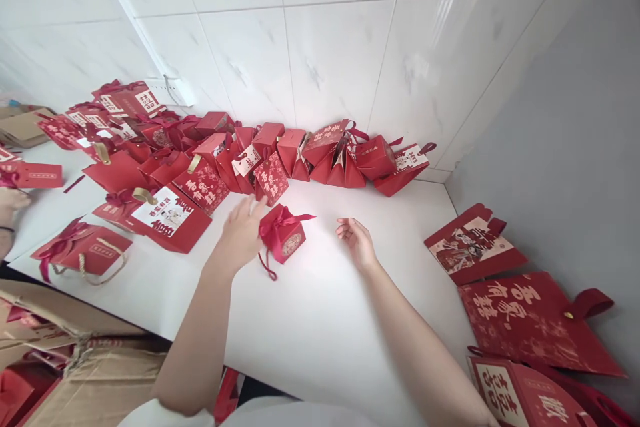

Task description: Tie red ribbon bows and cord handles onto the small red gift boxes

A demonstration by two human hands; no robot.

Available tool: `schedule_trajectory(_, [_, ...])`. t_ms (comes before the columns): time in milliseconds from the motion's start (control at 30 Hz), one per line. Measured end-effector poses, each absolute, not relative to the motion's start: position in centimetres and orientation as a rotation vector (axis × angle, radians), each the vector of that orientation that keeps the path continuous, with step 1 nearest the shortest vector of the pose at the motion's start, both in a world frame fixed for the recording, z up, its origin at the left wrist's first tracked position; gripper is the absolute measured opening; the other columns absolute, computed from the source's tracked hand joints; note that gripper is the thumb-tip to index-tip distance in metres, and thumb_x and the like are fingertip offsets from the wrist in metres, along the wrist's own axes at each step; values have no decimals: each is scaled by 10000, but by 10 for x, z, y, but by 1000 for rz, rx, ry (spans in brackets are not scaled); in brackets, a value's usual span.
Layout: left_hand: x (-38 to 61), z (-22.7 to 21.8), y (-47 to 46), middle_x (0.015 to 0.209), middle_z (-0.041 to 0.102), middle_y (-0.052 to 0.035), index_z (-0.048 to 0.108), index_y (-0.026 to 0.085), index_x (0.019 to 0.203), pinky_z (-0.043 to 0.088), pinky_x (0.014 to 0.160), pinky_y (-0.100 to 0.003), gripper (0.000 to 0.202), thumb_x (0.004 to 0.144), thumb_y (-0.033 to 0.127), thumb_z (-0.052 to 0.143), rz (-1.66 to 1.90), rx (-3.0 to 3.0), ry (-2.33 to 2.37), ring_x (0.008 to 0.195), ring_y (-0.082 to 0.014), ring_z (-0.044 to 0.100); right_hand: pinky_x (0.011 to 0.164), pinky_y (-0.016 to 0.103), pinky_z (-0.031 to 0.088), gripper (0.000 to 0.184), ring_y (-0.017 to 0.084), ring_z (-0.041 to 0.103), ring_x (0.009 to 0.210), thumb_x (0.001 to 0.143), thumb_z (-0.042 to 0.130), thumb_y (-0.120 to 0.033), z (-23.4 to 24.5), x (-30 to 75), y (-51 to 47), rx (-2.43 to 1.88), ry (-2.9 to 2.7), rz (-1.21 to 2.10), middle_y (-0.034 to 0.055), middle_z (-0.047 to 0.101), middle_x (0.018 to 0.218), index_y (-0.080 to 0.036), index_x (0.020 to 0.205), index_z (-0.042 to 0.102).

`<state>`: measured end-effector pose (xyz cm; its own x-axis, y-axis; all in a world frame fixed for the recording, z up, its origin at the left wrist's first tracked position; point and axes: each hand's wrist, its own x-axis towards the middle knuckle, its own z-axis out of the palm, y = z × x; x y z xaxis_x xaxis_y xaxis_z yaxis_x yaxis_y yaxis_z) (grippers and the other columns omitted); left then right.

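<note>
A small red gift box [293, 242] with a dark red ribbon bow and a gold round emblem sits on the white table in front of me. My left hand [243, 232] is at the box's left side with its fingers stretched out and apart; whether it touches the box I cannot tell. My right hand [356, 240] hovers to the right of the box, apart from it, with loosely bent fingers and nothing in them. A ribbon end and a thin cord loop stick out from the box.
Many red gift boxes [295, 150] are piled along the tiled wall. A red box with rope handles [97, 250] stands at left, near another person's hand [14, 205]. Flat red bags [535, 320] lean at the right wall. Cardboard boxes [100, 380] stand below the table's left edge.
</note>
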<state>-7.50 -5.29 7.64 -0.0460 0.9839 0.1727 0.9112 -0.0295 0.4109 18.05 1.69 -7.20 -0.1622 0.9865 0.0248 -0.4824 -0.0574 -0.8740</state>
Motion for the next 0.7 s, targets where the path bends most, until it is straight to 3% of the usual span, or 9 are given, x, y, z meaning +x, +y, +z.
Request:
schedule_trajectory(100, [-70, 84, -53, 1431, 446, -153, 438, 197, 1407, 343, 1070, -569, 592, 817, 196, 479, 662, 1967, 2322, 1340, -381, 388, 688, 303, 438, 340, 147, 544, 653, 876, 563, -497, -72, 181, 16, -760, -931, 1545, 31, 638, 740, -184, 921, 687])
schedule_trajectory(167, [-63, 82, -44, 1382, 492, -174, 454, 180, 1390, 372, 1035, -574, 550, 867, 350, 479, 674, 1895, 2330, 1285, -399, 441, 694, 302, 436, 332, 147, 543, 662, 883, 560, -489, -72, 181, 15, -760, -938, 1550, 31, 636, 742, -185, 924, 687])
schedule_trajectory(233, [-57, 72, -29, 1371, 492, -207, 509, 159, 1332, 337, 1044, -599, 652, 803, 534, 577, 729, 1820, 2299, 1288, -444, 416, 694, 303, 435, 325, 149, 542, 666, 884, 562, -484, -73, 181, 15, -767, -943, 1545, 32, 636, 743, -187, 924, 688])
schedule_trajectory(300, [-53, 60, -12, 1338, 520, -217, 578, 162, 1226, 295, 1065, -604, 706, 696, 619, 669, 807, 1770, 2226, 1288, -466, 405, 690, 305, 436, 325, 152, 542, 663, 879, 566, -486, -73, 180, 15, -777, -944, 1534, 32, 635, 742, -187, 920, 687])
schedule_trajectory(400, [-54, 47, 6, 1172, 636, -177, 628, 184, 1068, 266, 1074, -603, 523, 717, 571, 658, 638, 1905, 2052, 1173, -422, 529, 682, 301, 435, 324, 148, 540, 654, 868, 580, -490, -74, 179, 15, -780, -942, 1530, 29, 636, 738, -187, 915, 686])
schedule_trajectory(500, [-59, 49, 3, 1073, 683, -96, 643, 259, 1059, 291, 1095, -529, 380, 728, 447, 649, 320, 2120, 1703, 1081, -342, 600, 680, 293, 433, 310, 141, 539, 651, 863, 595, -479, -74, 179, 15, -770, -944, 1540, 24, 639, 737, -187, 917, 684])
schedule_trajectory(600, [-63, 56, -16, 1281, 586, -107, 610, 293, 1174, 197, 1138, -550, 552, 655, 450, 715, 250, 2186, 1597, 1267, -368, 474, 686, 288, 431, 293, 137, 538, 658, 863, 603, -463, -74, 179, 15, -768, -952, 1543, 23, 638, 738, -187, 913, 684])
schedule_trajectory(700, [-63, 59, -38, 1368, 473, -212, 519, 214, 1296, 94, 1109, -650, 863, 553, 570, 778, 442, 2078, 1953, 1345, -465, 339, 693, 297, 438, 289, 142, 539, 657, 857, 607, -459, -74, 180, 15, -789, -968, 1533, 24, 635, 738, -188, 914, 687])
